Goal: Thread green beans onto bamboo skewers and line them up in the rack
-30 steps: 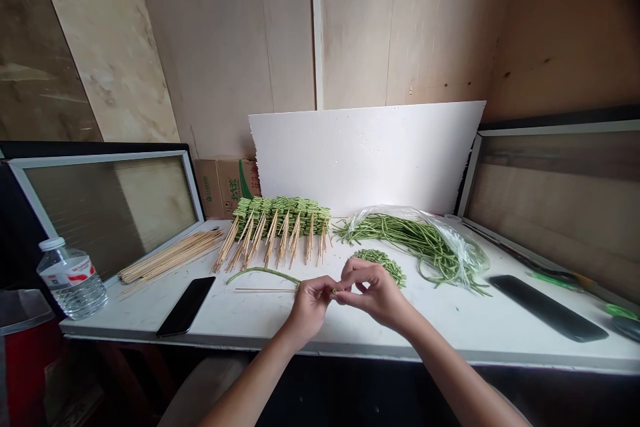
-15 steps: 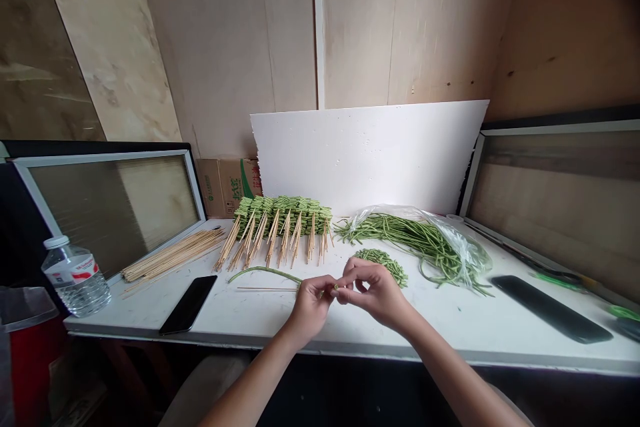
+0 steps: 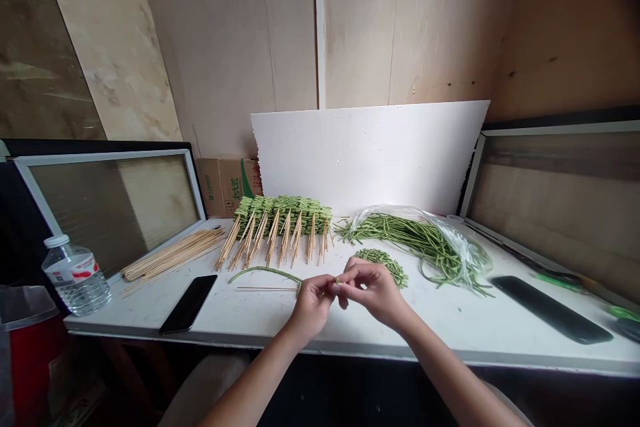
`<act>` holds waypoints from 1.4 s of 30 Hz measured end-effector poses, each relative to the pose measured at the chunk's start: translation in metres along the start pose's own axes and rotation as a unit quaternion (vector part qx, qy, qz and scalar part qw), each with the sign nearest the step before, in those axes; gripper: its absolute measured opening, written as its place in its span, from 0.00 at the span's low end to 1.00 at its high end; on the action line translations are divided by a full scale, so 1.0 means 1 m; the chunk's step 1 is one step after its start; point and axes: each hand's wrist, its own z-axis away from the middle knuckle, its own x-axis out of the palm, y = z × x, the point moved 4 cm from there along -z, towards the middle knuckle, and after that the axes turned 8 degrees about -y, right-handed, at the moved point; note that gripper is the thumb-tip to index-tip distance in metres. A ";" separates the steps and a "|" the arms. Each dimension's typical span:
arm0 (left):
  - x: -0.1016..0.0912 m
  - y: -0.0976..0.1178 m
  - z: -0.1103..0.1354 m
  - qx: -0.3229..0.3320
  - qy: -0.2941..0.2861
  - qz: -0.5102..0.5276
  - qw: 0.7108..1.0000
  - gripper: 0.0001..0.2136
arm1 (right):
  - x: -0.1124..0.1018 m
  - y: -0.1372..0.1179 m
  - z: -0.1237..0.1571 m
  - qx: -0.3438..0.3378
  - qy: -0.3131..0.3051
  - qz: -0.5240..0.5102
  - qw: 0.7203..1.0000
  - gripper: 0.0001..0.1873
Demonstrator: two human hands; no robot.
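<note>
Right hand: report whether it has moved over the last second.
No. The right hand sits at the same spot in front of the small bean pile, touching the left hand that holds the skewer; only its fingers shifted slightly.

Both forearms reach forward, converging; left hand point(image 3: 311, 303) and right hand point(image 3: 379, 293) meet, fingers point(image 3: 358, 272) pinched tip to tip.

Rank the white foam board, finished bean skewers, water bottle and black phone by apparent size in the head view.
1. white foam board
2. finished bean skewers
3. water bottle and black phone: they look about alike, so I leave them unranked.
</note>
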 end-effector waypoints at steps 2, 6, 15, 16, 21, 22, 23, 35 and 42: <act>0.000 -0.001 0.000 -0.002 0.001 0.004 1.000 0.15 | 0.001 0.002 0.000 0.001 0.003 -0.018 1.000 0.15; 0.001 -0.002 0.000 -0.005 0.004 0.006 1.000 0.15 | 0.002 0.005 0.000 0.008 0.006 -0.033 0.999 0.15; 0.002 0.001 0.000 0.001 0.003 0.010 1.000 0.16 | 0.002 0.006 0.001 0.004 0.005 -0.043 0.999 0.16; 0.002 0.001 0.000 0.001 0.004 0.011 1.000 0.16 | 0.002 0.006 0.001 0.005 0.006 -0.044 0.999 0.16; 0.004 0.003 0.000 -0.004 0.006 0.018 1.000 0.15 | 0.004 0.004 0.001 0.016 0.001 -0.072 0.997 0.13; 0.005 0.004 0.000 -0.004 0.005 0.020 1.000 0.15 | 0.005 0.004 0.001 0.017 0.001 -0.084 0.996 0.13; 0.005 0.006 0.000 -0.003 0.005 0.021 1.000 0.15 | 0.006 0.003 0.000 0.018 0.003 -0.097 0.995 0.13; 0.005 0.012 0.000 -0.004 0.012 0.045 0.999 0.15 | 0.009 0.004 0.001 0.004 0.032 -0.075 0.997 0.12; 0.005 0.011 0.001 -0.009 0.013 0.057 0.998 0.14 | 0.008 0.004 0.003 -0.001 0.027 -0.054 0.998 0.11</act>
